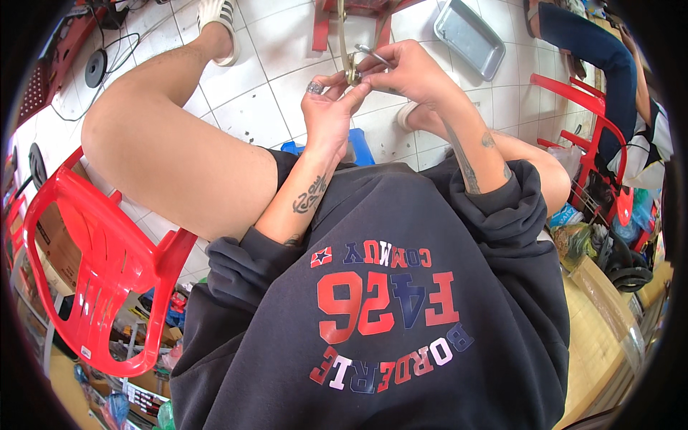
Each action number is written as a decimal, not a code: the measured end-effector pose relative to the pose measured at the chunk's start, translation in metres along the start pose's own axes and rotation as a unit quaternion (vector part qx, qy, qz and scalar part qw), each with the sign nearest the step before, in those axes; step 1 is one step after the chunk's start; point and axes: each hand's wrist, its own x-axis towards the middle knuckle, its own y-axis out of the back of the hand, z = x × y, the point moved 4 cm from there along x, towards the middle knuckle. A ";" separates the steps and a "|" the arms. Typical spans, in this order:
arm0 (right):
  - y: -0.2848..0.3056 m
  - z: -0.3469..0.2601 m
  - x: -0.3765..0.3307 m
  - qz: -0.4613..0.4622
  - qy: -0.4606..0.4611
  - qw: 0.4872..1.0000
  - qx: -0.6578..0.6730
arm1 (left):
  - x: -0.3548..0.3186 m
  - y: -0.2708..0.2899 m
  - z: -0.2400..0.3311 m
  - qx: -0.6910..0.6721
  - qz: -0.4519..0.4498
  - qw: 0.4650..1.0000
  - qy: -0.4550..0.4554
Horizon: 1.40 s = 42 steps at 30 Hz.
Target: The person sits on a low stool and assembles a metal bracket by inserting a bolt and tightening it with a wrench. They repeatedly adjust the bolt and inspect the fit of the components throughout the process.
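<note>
In front of me, at the top of the head view, both hands meet at a small metal fitting [352,74] on the lower end of a thin brass-coloured bar [342,36]. My left hand [327,118], with a ring on one finger, is closed, its fingertips pinching the fitting from the left. From the right, my right hand [414,72] is closed too, thumb and fingertips against the same fitting. A slim grey metal tool [373,54] sticks out between its fingers; its exact kind is unclear. Fingers hide part of the fitting.
A red metal stand [320,27] is just beyond my hands. Right of it, a grey tray [469,43] lies on white floor tiles. Red plastic chairs stand left [107,269] and right [602,132]. Another person's dark trouser leg [591,39] shows far right. Something blue [360,147] sits below my hands.
</note>
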 end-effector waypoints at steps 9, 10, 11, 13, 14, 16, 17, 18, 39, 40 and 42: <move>0.000 0.001 0.004 -0.016 0.002 0.996 -0.082 | 0.000 -0.002 0.000 -0.002 -0.001 1.000 0.009; 0.000 0.002 0.004 -0.013 0.004 0.995 -0.094 | 0.000 -0.001 0.000 -0.001 -0.002 1.000 0.007; -0.001 0.002 0.002 -0.011 0.005 0.994 -0.106 | 0.000 0.000 -0.001 -0.001 -0.003 1.000 0.007; -0.003 0.000 -0.002 0.002 0.013 0.993 -0.118 | 0.001 0.001 -0.001 0.001 -0.007 1.000 0.006; -0.005 -0.001 -0.004 0.012 0.019 0.993 -0.120 | 0.001 0.000 -0.001 0.002 -0.010 1.000 0.005; -0.006 -0.003 -0.005 0.022 0.030 0.992 -0.122 | 0.001 0.000 0.000 -0.003 -0.007 1.000 0.004; -0.005 -0.002 -0.006 0.023 0.034 0.992 -0.122 | 0.000 0.000 0.000 -0.005 -0.007 1.000 0.004; -0.005 -0.002 -0.007 0.024 0.038 0.992 -0.121 | 0.000 0.000 -0.001 -0.003 -0.007 1.000 0.008; 0.005 -0.012 0.012 -0.098 0.005 0.990 -0.103 | 0.000 0.000 0.001 0.000 0.003 1.000 -0.001; 0.005 -0.011 0.012 -0.101 0.003 0.990 -0.099 | 0.000 0.001 0.000 0.001 0.003 1.000 0.000; 0.005 -0.009 0.009 -0.102 -0.005 0.994 -0.046 | 0.000 0.001 0.000 0.001 0.002 1.000 0.000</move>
